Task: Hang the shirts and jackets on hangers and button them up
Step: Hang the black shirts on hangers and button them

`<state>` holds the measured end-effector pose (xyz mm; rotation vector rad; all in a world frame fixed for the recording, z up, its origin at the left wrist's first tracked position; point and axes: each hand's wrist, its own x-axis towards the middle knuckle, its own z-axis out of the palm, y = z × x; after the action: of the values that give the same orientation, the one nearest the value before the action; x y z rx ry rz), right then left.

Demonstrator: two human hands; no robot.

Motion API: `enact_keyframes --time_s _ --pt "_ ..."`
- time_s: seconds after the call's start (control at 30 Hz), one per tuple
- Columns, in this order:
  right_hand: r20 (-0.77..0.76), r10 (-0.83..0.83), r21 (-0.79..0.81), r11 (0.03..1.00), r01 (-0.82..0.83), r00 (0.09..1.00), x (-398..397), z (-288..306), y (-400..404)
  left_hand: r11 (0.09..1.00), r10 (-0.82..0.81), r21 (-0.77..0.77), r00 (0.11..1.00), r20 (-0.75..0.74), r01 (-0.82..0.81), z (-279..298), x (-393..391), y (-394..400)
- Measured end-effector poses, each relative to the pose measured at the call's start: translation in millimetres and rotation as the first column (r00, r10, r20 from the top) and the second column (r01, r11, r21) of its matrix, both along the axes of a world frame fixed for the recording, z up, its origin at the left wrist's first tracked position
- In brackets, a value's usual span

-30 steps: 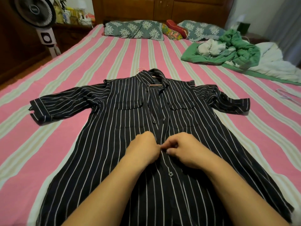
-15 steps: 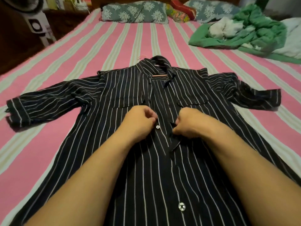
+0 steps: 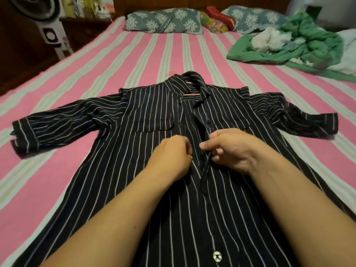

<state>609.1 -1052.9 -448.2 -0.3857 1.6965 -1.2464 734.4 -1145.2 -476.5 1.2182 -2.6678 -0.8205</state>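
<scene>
A black shirt with thin white stripes (image 3: 146, 116) lies face up on the pink striped bed (image 3: 115, 60), sleeves spread. A pink hanger (image 3: 189, 94) shows inside its collar, its hook poking out above. My left hand (image 3: 171, 158) pinches the left placket edge at chest height. My right hand (image 3: 233, 149) pinches the right placket edge, lifting a fold of it. The placket lies open between my hands up to the collar. A white button (image 3: 217, 255) lower down is fastened.
A heap of green and white clothes (image 3: 292, 41) lies at the bed's far right. Patterned pillows (image 3: 163, 21) line the headboard. A standing fan (image 3: 50, 29) is beside the bed at the far left.
Both hands have moved up the shirt front from the lower button to chest height. My right hand now lifts the placket edge. The view has tilted lower and closer.
</scene>
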Motion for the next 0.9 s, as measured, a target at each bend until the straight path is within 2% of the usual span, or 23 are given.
enact_keyframes --time_s 0.07,0.13,0.2,0.3,0.37,0.53,0.67,0.9 --pt "-0.029 -0.034 -0.027 0.999 0.033 0.999 8.6 -5.0 -5.0 1.0 0.011 -0.012 0.999 -0.038 -0.012 0.6 0.0 0.4" --pt "-0.14 -0.025 0.001 1.0 0.026 0.99 17.1 -11.5 -10.8 0.998 0.046 0.043 0.995 -0.087 -0.043 1.6 0.9 -2.1" --pt "-0.185 -0.049 0.004 0.999 0.05 0.982 21.6 -16.2 -14.0 0.965 0.134 0.246 0.976 -0.17 -0.09 2.7 3.1 -7.9" --pt "-0.145 -0.092 -0.007 0.996 0.092 0.985 18.4 -16.8 -13.2 0.797 0.299 0.596 0.92 -0.254 -0.095 6.5 7.0 -12.8" --pt "-0.108 -0.067 -0.012 0.998 0.066 0.992 13.9 -15.5 -11.1 0.729 0.345 0.68 0.898 -0.273 -0.073 8.7 8.2 -14.9" --pt "-0.036 0.042 -0.024 0.999 -0.043 0.998 5.8 -12.8 -6.1 0.702 0.326 0.71 0.91 -0.255 -0.053 7.5 6.7 -16.3" --pt "-0.092 0.059 0.0 0.998 -0.059 0.994 5.7 -15.3 -6.8 0.735 0.294 0.677 0.918 -0.265 -0.04 5.0 4.4 -15.2" --pt "-0.072 0.057 -0.005 0.998 -0.058 0.996 6.2 -14.4 -7.1 0.718 0.308 0.696 0.907 -0.288 -0.022 5.6 4.1 -16.6"
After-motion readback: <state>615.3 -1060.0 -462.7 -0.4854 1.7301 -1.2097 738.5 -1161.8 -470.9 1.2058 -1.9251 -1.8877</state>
